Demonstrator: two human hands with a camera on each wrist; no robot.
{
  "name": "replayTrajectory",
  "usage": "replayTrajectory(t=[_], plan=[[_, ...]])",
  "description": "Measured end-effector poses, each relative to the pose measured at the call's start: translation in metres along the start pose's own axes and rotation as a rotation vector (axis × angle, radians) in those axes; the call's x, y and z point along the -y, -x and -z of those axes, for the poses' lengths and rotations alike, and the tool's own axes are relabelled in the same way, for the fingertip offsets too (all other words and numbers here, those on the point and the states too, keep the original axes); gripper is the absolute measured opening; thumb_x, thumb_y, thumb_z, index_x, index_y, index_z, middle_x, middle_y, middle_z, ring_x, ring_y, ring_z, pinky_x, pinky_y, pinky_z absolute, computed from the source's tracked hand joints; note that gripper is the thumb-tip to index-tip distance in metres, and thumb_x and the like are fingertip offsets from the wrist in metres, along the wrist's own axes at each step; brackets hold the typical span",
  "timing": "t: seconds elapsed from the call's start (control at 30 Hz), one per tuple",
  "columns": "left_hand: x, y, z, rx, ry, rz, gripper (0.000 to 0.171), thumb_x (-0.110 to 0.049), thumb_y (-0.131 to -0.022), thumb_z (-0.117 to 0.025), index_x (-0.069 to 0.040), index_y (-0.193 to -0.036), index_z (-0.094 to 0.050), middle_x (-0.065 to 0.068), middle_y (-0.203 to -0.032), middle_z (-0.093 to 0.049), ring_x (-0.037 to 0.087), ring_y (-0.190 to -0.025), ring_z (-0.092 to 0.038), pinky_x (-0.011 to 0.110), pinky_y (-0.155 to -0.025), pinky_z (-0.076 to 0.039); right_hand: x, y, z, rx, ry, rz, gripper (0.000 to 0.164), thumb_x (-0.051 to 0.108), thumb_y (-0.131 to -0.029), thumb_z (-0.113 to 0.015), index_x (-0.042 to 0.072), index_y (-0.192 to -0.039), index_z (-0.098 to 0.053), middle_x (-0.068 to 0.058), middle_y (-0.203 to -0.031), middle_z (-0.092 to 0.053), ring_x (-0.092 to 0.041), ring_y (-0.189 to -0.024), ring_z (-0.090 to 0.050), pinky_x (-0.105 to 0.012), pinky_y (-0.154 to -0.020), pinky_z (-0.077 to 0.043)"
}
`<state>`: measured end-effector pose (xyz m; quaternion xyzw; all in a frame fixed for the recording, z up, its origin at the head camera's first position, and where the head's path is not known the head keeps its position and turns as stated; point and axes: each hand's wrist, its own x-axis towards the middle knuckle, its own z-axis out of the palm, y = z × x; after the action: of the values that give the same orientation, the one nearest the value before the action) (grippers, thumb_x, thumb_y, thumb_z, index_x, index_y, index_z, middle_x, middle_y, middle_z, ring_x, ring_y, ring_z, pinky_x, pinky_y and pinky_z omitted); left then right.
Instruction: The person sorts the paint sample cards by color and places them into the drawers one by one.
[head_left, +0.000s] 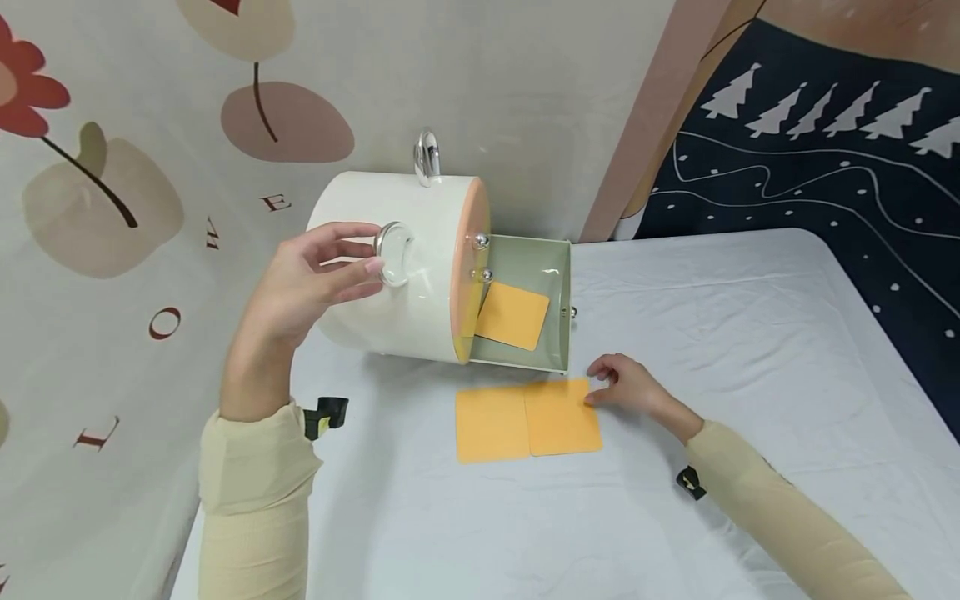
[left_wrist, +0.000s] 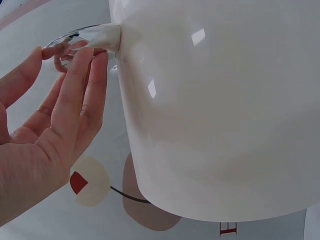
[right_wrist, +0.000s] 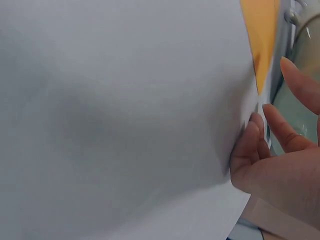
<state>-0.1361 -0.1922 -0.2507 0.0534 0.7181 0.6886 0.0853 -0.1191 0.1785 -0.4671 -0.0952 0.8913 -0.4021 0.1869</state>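
My left hand (head_left: 311, 275) pinches a shiny metal handle (left_wrist: 95, 36) between thumb and fingers, on the side of a cream cylindrical container (head_left: 390, 325). A pale green drawer (head_left: 517, 258) stands pulled out of its peach-coloured front, with one orange square card (head_left: 513, 317) lying tilted inside. Two more orange cards lie edge to edge on the white cloth, a left card (head_left: 492, 425) and a right card (head_left: 564, 421). My right hand (head_left: 630, 385) is beside the right card, its fingers loosely bent and thumb tip right at the card's edge.
A second metal handle (head_left: 427, 157) juts from the container's far side, and round metal knobs (head_left: 481, 241) sit on its front. The white cloth (head_left: 712, 333) covers the surface. A patterned curtain (head_left: 480, 92) hangs behind, and dark fabric with white trees (head_left: 810, 167) lies at the right.
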Motion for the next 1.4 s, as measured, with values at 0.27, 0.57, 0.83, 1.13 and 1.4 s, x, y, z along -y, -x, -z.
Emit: replayTrajectory(t=[0.27, 0.57, 0.83, 1.13, 1.4], plan=[[-0.001, 0.0, -0.001, 0.002, -0.002, 0.006, 0.036, -0.001, -0.08, -0.068, -0.002, -0.114, -0.058, 0.013, -0.102, -0.053, 0.017, -0.081, -0.062, 0.03, -0.079, -0.056, 0.005, 0.002, -0.015, -0.075, 0.132, -0.002, 0.035, 0.009, -0.065, -0.082, 0.001, -0.091, -0.059, -0.01, -0.089, -0.047, -0.025, -0.084, -0.042, -0.033, -0.071, -0.042], [-0.002, 0.0, -0.002, 0.002, 0.01, -0.006, 0.034, 0.001, -0.081, -0.068, -0.002, -0.113, -0.059, 0.011, -0.099, -0.055, 0.017, -0.08, -0.062, 0.031, -0.078, -0.056, 0.003, 0.004, -0.004, -0.036, -0.027, -0.006, 0.017, -0.005, -0.075, -0.071, -0.002, -0.084, -0.056, -0.006, -0.075, -0.052, -0.017, -0.068, -0.046, -0.023, -0.057, -0.043], [-0.002, 0.0, -0.001, -0.003, 0.001, -0.007, 0.035, 0.001, -0.08, -0.068, -0.002, -0.114, -0.059, 0.011, -0.098, -0.056, 0.017, -0.08, -0.062, 0.031, -0.077, -0.057, -0.004, 0.01, 0.022, 0.083, -0.257, -0.09, 0.008, -0.011, -0.085, -0.055, -0.01, -0.091, -0.06, -0.009, -0.071, -0.059, -0.017, -0.062, -0.056, -0.026, -0.056, -0.055], [0.0, -0.001, 0.0, 0.014, 0.018, -0.017, 0.033, 0.001, -0.08, -0.068, -0.003, -0.111, -0.059, 0.012, -0.098, -0.055, 0.016, -0.079, -0.062, 0.031, -0.078, -0.056, 0.005, 0.018, 0.068, 0.143, -0.242, -0.145, 0.014, -0.006, -0.089, -0.051, -0.011, -0.1, -0.059, -0.008, -0.079, -0.061, -0.02, -0.07, -0.057, -0.035, -0.066, -0.056], [0.0, -0.001, 0.001, 0.015, 0.023, -0.016, 0.033, 0.001, -0.08, -0.068, -0.002, -0.112, -0.059, 0.012, -0.099, -0.055, 0.017, -0.079, -0.062, 0.031, -0.078, -0.056, 0.035, 0.01, 0.116, 0.113, -0.217, -0.121, 0.017, -0.004, -0.09, -0.051, -0.011, -0.104, -0.057, -0.011, -0.088, -0.061, -0.019, -0.074, -0.057, -0.034, -0.072, -0.057]])
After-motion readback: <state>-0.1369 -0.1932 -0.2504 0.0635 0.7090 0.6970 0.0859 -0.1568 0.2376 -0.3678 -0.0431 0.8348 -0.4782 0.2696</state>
